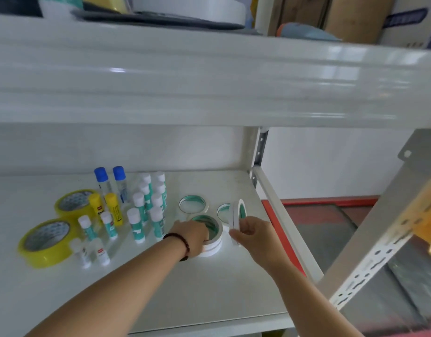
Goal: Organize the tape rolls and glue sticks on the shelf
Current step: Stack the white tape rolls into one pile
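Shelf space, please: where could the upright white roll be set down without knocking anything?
The shelf is bare along its front edge, nearer than both hands, and at the right rear corner behind the flat white rolls. The left half is crowded with glue sticks and yellow tape rolls.

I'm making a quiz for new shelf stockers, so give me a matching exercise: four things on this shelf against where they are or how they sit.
Things:
1. yellow tape rolls
2. blue-capped glue bottles
3. thin white tape roll
4. stacked white tape rolls

States:
A. held on edge in the right hand
B. under the left hand
C. standing at the back
D. lying flat, far left

Pairs: 1-D, 2-C, 3-A, 4-B
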